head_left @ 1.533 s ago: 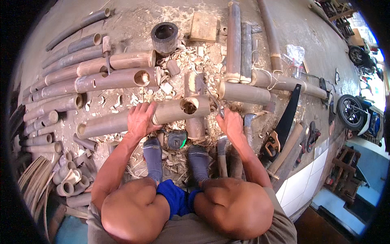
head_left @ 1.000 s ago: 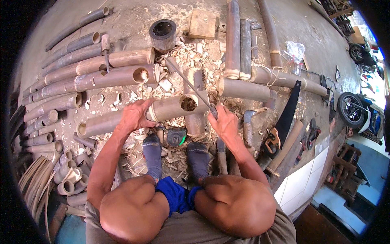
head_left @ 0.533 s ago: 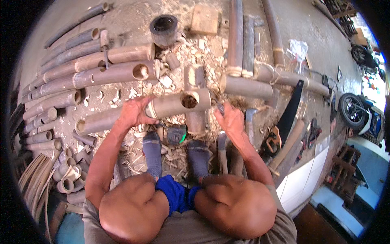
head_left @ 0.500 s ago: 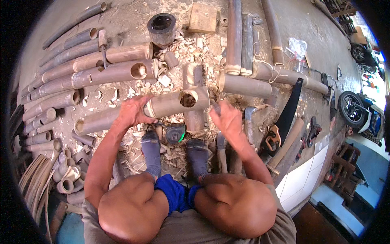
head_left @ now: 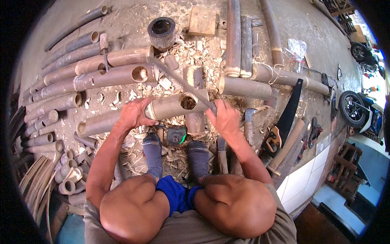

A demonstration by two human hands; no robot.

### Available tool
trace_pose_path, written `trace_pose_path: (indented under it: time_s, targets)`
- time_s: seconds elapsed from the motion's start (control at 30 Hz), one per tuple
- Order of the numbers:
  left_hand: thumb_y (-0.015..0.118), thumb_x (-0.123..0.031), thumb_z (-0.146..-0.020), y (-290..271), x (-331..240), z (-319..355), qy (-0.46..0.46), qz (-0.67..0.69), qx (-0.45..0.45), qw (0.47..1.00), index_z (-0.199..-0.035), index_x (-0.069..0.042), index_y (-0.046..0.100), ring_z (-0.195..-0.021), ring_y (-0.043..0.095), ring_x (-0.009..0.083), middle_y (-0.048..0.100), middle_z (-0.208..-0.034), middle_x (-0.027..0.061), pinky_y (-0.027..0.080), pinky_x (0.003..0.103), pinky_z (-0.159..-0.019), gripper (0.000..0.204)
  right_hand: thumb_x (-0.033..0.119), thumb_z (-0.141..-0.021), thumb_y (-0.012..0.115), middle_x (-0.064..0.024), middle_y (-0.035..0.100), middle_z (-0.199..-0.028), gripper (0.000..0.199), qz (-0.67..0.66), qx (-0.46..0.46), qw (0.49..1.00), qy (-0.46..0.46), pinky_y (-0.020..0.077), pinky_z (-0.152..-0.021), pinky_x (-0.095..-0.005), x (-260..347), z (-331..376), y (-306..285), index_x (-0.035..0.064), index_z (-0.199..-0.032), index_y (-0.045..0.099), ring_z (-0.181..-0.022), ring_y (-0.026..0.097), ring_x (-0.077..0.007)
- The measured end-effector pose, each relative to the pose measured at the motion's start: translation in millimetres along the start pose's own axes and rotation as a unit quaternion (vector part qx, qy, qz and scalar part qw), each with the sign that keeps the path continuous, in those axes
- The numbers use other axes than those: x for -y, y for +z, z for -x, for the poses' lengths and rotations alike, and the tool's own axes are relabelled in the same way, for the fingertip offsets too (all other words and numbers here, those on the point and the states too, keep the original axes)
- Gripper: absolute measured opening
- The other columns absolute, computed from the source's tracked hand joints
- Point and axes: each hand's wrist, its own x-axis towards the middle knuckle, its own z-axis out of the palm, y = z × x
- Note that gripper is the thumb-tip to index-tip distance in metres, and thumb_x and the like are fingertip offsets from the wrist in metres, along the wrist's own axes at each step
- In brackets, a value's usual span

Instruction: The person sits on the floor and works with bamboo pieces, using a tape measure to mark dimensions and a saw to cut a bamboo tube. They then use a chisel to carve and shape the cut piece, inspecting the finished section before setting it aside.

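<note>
A bamboo tube (head_left: 170,106) with a round hole cut near its right end lies slanted in front of me, across a second piece of bamboo (head_left: 196,122). My left hand (head_left: 136,112) is closed over the tube near its middle node. In the fist of my right hand (head_left: 222,116), by the tube's right end, is the dark handle of a long, narrow metal tool (head_left: 178,78). Its blade slants up and left above the hole, its far end over other bamboo. Whether it is a file or a knife I cannot tell. A tape measure (head_left: 176,135) lies between my feet.
Several bamboo tubes (head_left: 105,77) lie at the left, with offcuts (head_left: 67,179) nearer me. Shavings (head_left: 195,53) cover the middle. At the right are a handsaw (head_left: 286,116), a hatchet-like tool (head_left: 249,118) and more bamboo (head_left: 233,40). A wooden block (head_left: 202,21) sits at the back.
The narrow tool's blade, out of sight before, now shows raised above the tube, pointing up and left. My left hand stays on the tube.
</note>
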Motion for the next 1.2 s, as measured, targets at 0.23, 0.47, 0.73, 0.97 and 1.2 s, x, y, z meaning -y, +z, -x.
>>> trace_pose_path:
  time_s: [0.23, 0.47, 0.73, 0.97, 1.2]
  targets:
    - [0.093, -0.055, -0.059, -1.9, -2.0, 0.5, -0.02, 0.029, 0.021, 0.999, -0.147, -0.021, 0.055, -0.118, 0.068, 0.0388, 0.069, -0.131, 0.0192, 0.054, 0.051, -0.101, 0.102, 0.027, -0.088, 0.076, -0.0253, 0.071, -0.091, 0.03, -0.024, 0.074, 0.996, 0.044, 0.0568, -0.063, -0.0517, 11.5, 2.3, -12.4, 0.0034, -0.103, 0.064, -0.078, 0.072, -0.0428]
    - [0.094, -0.054, -0.058, -17.0, -21.5, -5.9, -0.045, 0.004, 0.056, 0.997, -0.147, -0.021, 0.056, -0.12, 0.067, 0.0378, 0.071, -0.129, 0.017, 0.055, 0.05, -0.101, 0.102, 0.026, -0.09, 0.074, -0.0211, 0.073, -0.09, 0.029, 0.036, 0.091, 0.992, 0.08, 0.0569, -0.066, -0.0549, -26.4, -2.5, 16.6, 0.0025, -0.103, 0.064, -0.075, 0.072, -0.0423]
    - [0.093, -0.054, -0.06, -5.6, -9.1, -2.8, 0.012, 0.021, -0.001, 1.0, -0.144, -0.019, 0.057, -0.115, 0.069, 0.0377, 0.072, -0.126, 0.0147, 0.056, 0.051, -0.098, 0.098, 0.025, -0.089, 0.074, -0.0256, 0.072, -0.086, 0.029, 0.026, 0.096, 0.992, 0.082, 0.0584, -0.067, -0.0534, -28.1, 2.9, 14.5, 0.0001, -0.101, 0.066, -0.073, 0.071, -0.0459]
    - [0.096, -0.047, -0.057, 4.1, -8.4, 7.6, 0.001, -0.042, -0.038, 0.998, -0.147, -0.022, 0.052, -0.127, 0.061, 0.0366, 0.066, -0.132, 0.0138, 0.048, 0.055, -0.106, 0.103, 0.023, -0.087, 0.075, -0.0223, 0.071, -0.084, 0.025, -0.029, 0.078, 0.993, 0.088, 0.0549, -0.065, -0.0542, -14.8, 12.5, 6.4, 0.0015, -0.095, 0.066, -0.074, 0.07, -0.0449]
    - [0.096, -0.045, -0.058, 9.6, -13.0, 7.8, 0.01, -0.069, -0.071, 0.995, -0.147, -0.022, 0.052, -0.12, 0.062, 0.0372, 0.064, -0.125, 0.0138, 0.046, 0.055, -0.106, 0.103, 0.023, -0.087, 0.077, -0.0188, 0.07, -0.083, 0.026, -0.007, 0.011, 1.0, 0.011, 0.0566, -0.062, -0.0507, -11.9, 5.9, 6.3, 0.0038, -0.099, 0.064, -0.072, 0.069, -0.042]
